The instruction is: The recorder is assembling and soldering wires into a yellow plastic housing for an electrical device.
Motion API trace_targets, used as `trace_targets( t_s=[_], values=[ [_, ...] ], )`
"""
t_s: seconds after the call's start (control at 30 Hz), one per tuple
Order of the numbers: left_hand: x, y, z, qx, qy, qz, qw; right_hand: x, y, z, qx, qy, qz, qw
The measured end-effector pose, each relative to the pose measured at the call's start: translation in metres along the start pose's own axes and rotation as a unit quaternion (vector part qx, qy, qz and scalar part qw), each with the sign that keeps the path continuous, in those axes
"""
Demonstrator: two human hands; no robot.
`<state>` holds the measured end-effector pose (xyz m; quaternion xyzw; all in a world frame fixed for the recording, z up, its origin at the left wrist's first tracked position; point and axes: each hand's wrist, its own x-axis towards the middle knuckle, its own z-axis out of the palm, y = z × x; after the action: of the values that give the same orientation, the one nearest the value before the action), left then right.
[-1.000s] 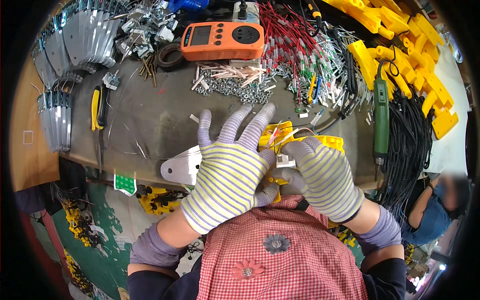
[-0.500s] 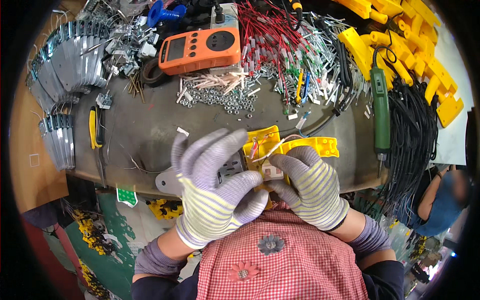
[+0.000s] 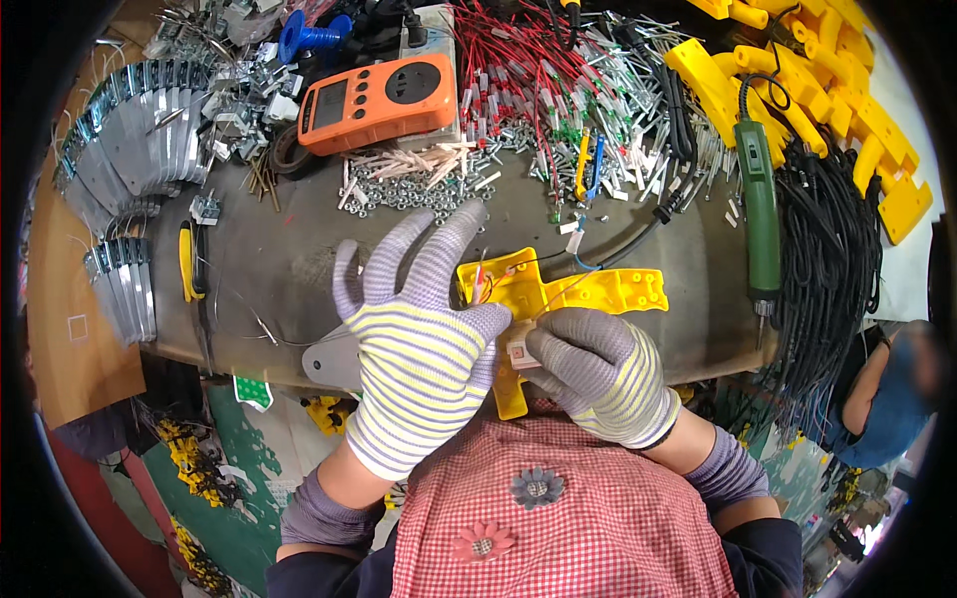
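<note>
Centre frame: left hand [image 3: 424, 364], fingers spread, and right hand [image 3: 603, 374], pinching one small white part [image 3: 520, 351], are working one yellow housing [image 3: 558, 294].

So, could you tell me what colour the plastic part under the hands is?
Bright yellow; the plastic part shows in the head view.

This was a small assembly workshop, the kind where electrical parts were put together by hand. A worn grey workbench [image 3: 299, 269] was crowded with loose stock: stacks of stamped metal plates [image 3: 130, 169], a scatter of nuts and screws [image 3: 399, 189], bundles of red wires [image 3: 508, 80] and heaps of yellow plastic housings [image 3: 817, 90]. An orange meter [image 3: 379, 100] and a green electric screwdriver [image 3: 760, 199] lay among them, with black cables [image 3: 827, 289] hanging at the bench's edge.
</note>
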<state>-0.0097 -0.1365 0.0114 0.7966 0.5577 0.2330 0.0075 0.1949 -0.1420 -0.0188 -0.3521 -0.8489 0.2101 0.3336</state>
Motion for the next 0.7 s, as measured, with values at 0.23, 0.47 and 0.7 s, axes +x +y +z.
trace_targets(
  t_s=[0.23, 0.47, 0.7],
  values=[
    [-0.001, -0.005, -0.001, -0.041, -0.098, 0.013, 0.994, 0.017, -0.017, -0.006, -0.05, -0.02, 0.088, 0.995],
    [-0.002, -0.005, 0.002, -0.045, -0.078, 0.011, 0.996, 0.004, -0.005, -0.016, 0.042, -0.037, 0.098, 0.994],
    [-0.007, -0.003, 0.001, -0.032, -0.072, 0.003, 0.997, 0.021, -0.013, -0.026, 0.06, -0.116, 0.125, 0.984]
  ],
)
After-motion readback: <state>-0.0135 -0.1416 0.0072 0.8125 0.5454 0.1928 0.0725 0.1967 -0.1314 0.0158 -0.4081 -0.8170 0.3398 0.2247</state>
